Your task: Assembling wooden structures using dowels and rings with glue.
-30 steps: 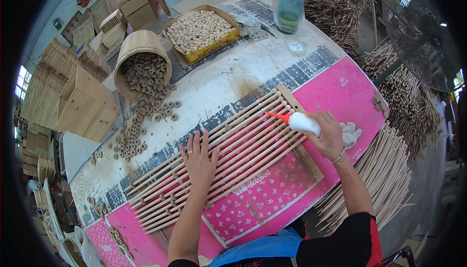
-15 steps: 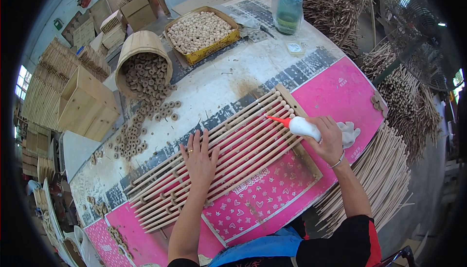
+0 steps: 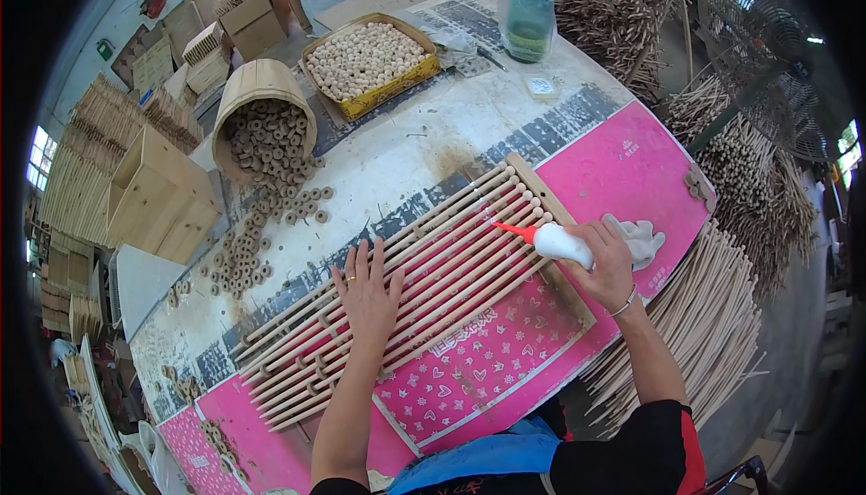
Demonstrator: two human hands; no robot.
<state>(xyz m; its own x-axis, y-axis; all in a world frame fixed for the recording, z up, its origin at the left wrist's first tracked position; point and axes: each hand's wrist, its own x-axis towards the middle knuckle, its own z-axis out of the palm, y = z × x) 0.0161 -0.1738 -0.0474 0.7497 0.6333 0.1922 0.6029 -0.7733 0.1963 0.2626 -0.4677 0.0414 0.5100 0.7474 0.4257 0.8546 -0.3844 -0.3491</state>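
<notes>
Several thin wooden rods (image 3: 451, 307) lie side by side on the pink table cover, with round wooden beads (image 3: 532, 201) on their right ends beside a wooden strip (image 3: 577, 301). Wooden rings (image 3: 320, 367) sit on the rods toward the left. My left hand (image 3: 368, 297) lies flat across the rods, fingers spread. In my right hand (image 3: 606, 261) is a white glue bottle (image 3: 564, 244), tilted, its red nozzle (image 3: 512, 230) pointing left at the rods. White dabs show on the upper rods near the nozzle tip. A pale cloth or glove (image 3: 642, 242) lies behind my right hand.
A tipped wooden bucket (image 3: 262, 80) spills wooden rings (image 3: 271, 170) across the table. Beyond stand a yellow tray (image 3: 388, 94) of beads and a bagged blue-green bottle (image 3: 528, 22). A wooden box (image 3: 167, 197) is at left; rod bundles (image 3: 695, 342) and a fan (image 3: 767, 53) are at right.
The glue bottle's nozzle has shifted slightly down to the neighbouring rod, and more white dabs show on the rods. My left hand stays almost in place.
</notes>
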